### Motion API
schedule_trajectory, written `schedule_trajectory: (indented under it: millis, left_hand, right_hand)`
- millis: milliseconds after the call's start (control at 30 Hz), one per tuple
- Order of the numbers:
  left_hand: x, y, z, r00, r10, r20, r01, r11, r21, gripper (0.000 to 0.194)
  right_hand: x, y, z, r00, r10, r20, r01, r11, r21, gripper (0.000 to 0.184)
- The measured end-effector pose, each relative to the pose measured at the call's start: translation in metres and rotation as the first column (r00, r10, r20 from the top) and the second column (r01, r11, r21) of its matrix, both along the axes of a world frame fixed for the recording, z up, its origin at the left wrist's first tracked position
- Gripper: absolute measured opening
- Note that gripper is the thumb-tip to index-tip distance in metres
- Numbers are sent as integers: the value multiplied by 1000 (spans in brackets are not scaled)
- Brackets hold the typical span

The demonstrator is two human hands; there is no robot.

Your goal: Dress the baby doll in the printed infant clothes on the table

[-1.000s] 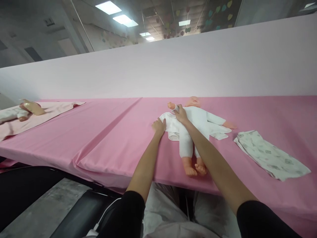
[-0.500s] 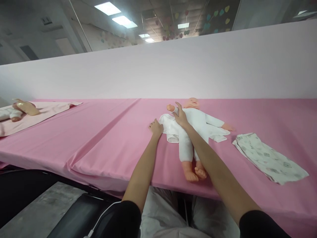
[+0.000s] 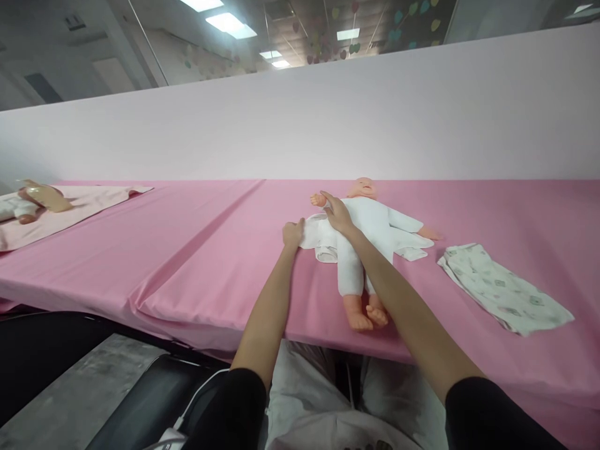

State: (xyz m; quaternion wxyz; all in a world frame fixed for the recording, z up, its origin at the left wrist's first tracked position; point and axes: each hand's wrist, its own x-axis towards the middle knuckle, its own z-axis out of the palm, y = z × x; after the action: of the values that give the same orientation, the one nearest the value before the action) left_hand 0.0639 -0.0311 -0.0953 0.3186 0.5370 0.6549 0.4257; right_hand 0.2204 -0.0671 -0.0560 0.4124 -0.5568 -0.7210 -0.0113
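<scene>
A baby doll (image 3: 368, 219) in a white bodysuit lies on its back, head toward the wall and bare feet toward me. Under it is spread a white baby shirt (image 3: 327, 236), partly hidden by the doll's body. My left hand (image 3: 293, 233) is closed on the shirt's sleeve end, left of the doll. My right hand (image 3: 339, 215) is around the doll's forearm near the wrist, with finger and thumb on either side of it. The doll's own small hand pokes out beyond my fingers. Its other arm stretches out to the right above the other sleeve.
A folded white patterned cloth (image 3: 504, 287) lies to the right on the pink table cover (image 3: 210, 250). At the far left another doll (image 3: 25, 209) rests on a pale pink blanket (image 3: 89, 215). A white wall (image 3: 300, 131) runs behind. Below left stands a black chair (image 3: 145, 400).
My left hand has shifted slightly left and closed more tightly at the sleeve end, which it draws outward. The fingers of my right hand loosened, then came nearer the doll's wrist.
</scene>
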Motion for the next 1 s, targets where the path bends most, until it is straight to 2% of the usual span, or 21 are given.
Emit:
schedule_trajectory:
  millis: [33,100,133,200,300,433,567,667,733,833,1000]
  left_hand:
    - [5,-5,-1,990,-37,-134,40,999,16,25]
    - [15,-14,-5,919,-95,-382,121,992,45,16]
    - [19,-17,-7,893,-105,-437,147,987,65,11]
    - [22,-18,-11,943,-91,-322,140,981,134,7]
    - [17,-8,-13,998,-63,23,56,974,221,16]
    - [10,4,-14,968,-49,245,-3,978,206,23]
    - [15,1,-11,912,33,410,-107,981,160,22]
    - [22,-11,-3,903,129,409,-216,961,173,25]
    - [25,-20,6,933,141,330,-239,930,278,28]
    - [29,-33,18,980,77,186,-158,868,472,29]
    - [32,-44,27,994,50,99,-94,849,520,30]
  right_hand:
    - [0,0,0,1000,-1,4,1,1000,-4,55]
    - [0,0,0,1000,-4,17,4,1000,-13,56]
    - [0,0,0,1000,-5,23,5,1000,-14,56]
    - [0,0,0,999,-7,35,7,1000,-13,56]
    - [0,1,-1,998,-15,53,16,1000,-21,56]
    - [0,3,-2,992,-20,121,25,999,-44,56]
    - [-2,8,-4,977,-45,207,62,995,-75,55]
    - [-5,11,-8,972,-47,231,73,992,-105,53]
    - [-8,12,-10,967,-48,250,83,987,-135,52]
    - [-11,11,-12,962,-57,266,103,982,-160,51]
    - [-21,4,-13,948,-91,306,149,974,-172,43]
